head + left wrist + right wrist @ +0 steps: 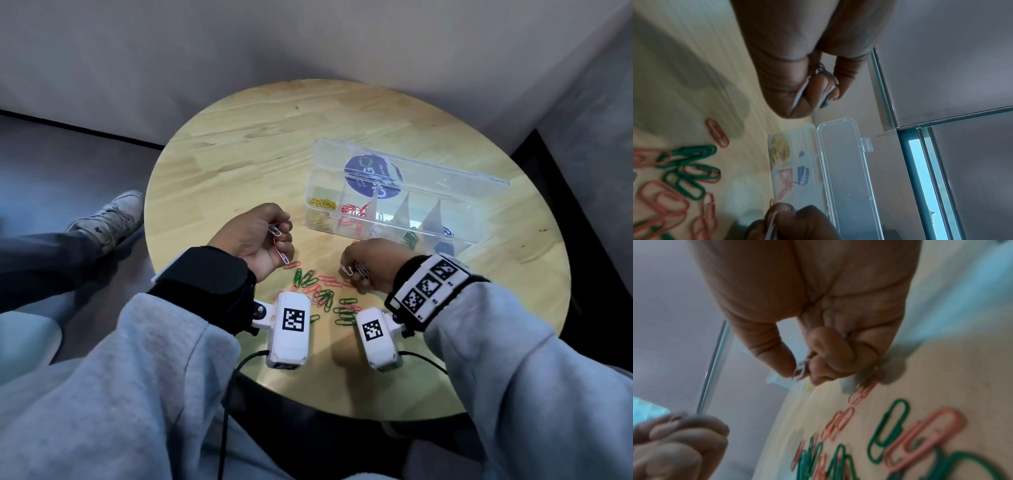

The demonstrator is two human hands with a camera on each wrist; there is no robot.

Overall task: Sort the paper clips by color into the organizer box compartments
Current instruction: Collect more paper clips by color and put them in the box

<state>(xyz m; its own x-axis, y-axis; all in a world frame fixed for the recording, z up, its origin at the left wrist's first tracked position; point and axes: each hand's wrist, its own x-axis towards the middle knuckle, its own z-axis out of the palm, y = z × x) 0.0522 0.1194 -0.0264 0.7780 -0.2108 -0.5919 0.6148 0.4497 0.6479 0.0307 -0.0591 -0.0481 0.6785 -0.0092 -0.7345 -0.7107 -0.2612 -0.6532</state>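
My left hand (279,236) hovers over the round wooden table (239,137), its curled fingers gripping a few white paper clips (275,230); the left wrist view shows those clips (828,92) between its fingertips. To the right my right hand (354,272) sits low at the pile's far edge and pinches white clips (348,270), seen close between thumb and finger (800,371). Loose red and green clips (320,291) lie between both hands. The clear organizer box (469,219) stands beyond with its lid (455,185) open, holding yellow (323,202), red (354,210), green (409,238) and blue (447,233) clips in separate compartments.
White camera units (291,325) (376,335) hang under both wrists above the table's near edge, with black cables. A person's leg and white shoe (109,219) rest on the floor to the left. Grey walls close in behind the table.
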